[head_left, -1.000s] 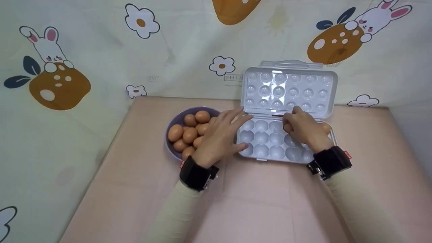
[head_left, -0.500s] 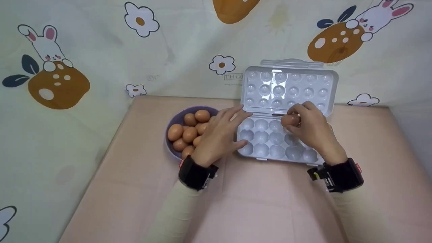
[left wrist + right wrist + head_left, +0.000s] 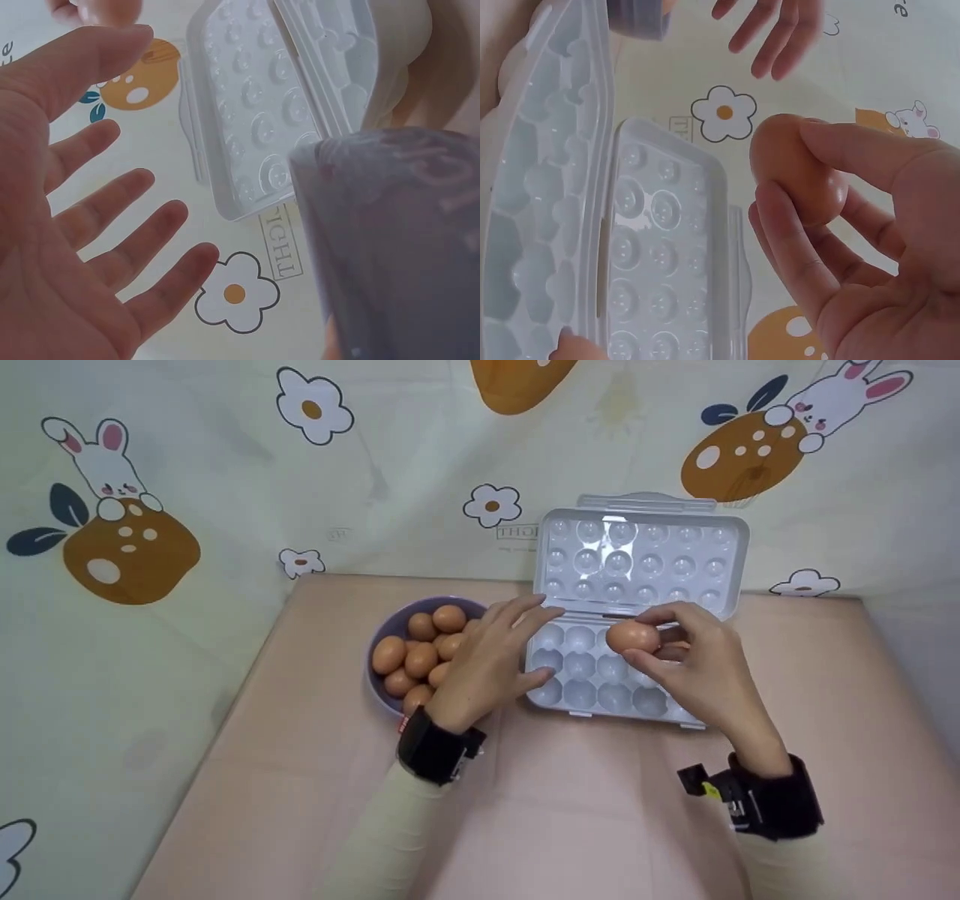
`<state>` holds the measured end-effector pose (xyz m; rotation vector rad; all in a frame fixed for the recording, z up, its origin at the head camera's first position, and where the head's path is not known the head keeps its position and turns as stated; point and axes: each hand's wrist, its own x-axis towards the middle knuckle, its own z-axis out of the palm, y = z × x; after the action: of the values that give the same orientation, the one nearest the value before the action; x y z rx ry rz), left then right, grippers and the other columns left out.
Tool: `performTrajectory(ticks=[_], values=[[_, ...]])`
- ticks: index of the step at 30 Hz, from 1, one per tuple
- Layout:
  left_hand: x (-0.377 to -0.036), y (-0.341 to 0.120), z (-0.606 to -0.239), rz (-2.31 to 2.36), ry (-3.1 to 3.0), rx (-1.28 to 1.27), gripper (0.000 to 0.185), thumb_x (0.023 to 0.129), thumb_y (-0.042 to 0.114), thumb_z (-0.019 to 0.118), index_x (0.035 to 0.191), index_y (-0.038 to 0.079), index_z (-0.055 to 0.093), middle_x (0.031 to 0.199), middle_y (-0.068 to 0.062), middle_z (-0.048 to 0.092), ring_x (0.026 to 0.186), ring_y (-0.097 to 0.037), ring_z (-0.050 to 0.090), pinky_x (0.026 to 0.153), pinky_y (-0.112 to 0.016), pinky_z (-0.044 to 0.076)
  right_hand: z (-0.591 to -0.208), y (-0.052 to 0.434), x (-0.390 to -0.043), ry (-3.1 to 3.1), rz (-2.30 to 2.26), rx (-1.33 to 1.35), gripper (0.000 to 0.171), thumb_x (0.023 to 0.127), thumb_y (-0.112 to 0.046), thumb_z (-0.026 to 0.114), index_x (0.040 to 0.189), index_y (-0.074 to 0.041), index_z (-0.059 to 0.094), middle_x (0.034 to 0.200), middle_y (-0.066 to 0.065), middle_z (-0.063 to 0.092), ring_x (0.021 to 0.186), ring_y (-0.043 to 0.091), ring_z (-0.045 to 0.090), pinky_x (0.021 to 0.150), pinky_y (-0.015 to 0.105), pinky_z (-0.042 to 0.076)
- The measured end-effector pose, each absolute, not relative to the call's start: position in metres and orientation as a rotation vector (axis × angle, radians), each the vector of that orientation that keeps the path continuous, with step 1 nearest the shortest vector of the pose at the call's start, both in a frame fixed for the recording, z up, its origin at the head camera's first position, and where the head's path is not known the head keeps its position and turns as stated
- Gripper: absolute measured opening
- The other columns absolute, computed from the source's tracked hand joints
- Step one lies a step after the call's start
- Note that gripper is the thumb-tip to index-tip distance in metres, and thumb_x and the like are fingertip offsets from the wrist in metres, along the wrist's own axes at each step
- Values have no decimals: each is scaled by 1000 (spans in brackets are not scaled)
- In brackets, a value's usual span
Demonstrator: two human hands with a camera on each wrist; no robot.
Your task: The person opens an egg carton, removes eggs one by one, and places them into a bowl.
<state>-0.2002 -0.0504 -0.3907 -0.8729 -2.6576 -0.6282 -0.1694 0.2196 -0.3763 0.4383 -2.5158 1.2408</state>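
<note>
My right hand [image 3: 701, 664] pinches a brown egg [image 3: 632, 637] between thumb and fingers, above the lower half of a white plastic egg box [image 3: 580, 666]. In the right wrist view the held egg [image 3: 795, 169] shows clearly, lying sideways in the fingertips. The box's dimpled lid [image 3: 652, 540] stands open at the back. My left hand [image 3: 484, 667] hovers with spread fingers between the purple bowl [image 3: 373, 690] and the box, partly covering several brown eggs [image 3: 421, 660] in the bowl. Its palm [image 3: 45, 247] holds nothing in the left wrist view.
One egg [image 3: 577, 349] sits in a cup of the box in the right wrist view; my right hand hides that end in the head view. A pink-beige cloth [image 3: 570, 802] covers the table. Behind it hangs a printed sheet [image 3: 405, 472] with rabbits and flowers.
My right hand has risen out of the box and drawn back toward me, bringing the egg into plain sight. The left hand has stayed where it was.
</note>
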Motion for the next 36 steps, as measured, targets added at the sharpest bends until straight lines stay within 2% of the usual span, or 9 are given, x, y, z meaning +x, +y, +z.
performTrajectory(ticks=[5,11,19,24,31,36], values=[[-198,-48,-389,-677,-2655,-876,69,83,38,77,144,30,46,149,3,41,134,-18,40,103,-39,41,-375,213,-163,-2456,1359,452,44,75,-13,85,114,-9,64,111,2,65,91,17,68,74,23,56],[-197,-41,-387,-745,-2542,-989,66,81,35,79,140,26,50,140,3,50,125,-14,49,103,-32,43,-374,206,-158,-2389,1450,505,40,76,-15,84,111,-9,66,109,2,68,89,19,70,72,25,57],[-192,-32,-384,-890,-2366,-1160,55,83,32,78,130,19,55,128,4,56,113,-6,53,92,-18,45,-376,195,-154,-2408,1657,543,39,82,-17,79,116,-7,62,116,6,61,94,22,68,78,28,57],[-187,-25,-384,-972,-2272,-1224,45,83,27,78,123,17,59,121,4,58,107,-6,54,89,-15,45,-379,187,-152,-2374,1792,593,39,82,-13,79,115,-5,62,119,10,59,95,24,69,79,31,57],[-186,-24,-385,-968,-2251,-1263,37,84,25,77,117,16,62,113,4,60,105,-5,54,90,-15,44,-378,183,-149,-2419,1836,612,41,84,-15,78,118,-6,57,118,10,57,95,25,69,79,32,57],[-187,-41,-376,-947,-2346,-1219,39,83,25,78,118,18,62,116,5,60,104,-4,55,90,-17,45,-358,184,-142,-2445,1767,633,37,86,-7,74,118,3,56,118,13,59,100,32,67,82,32,56]])
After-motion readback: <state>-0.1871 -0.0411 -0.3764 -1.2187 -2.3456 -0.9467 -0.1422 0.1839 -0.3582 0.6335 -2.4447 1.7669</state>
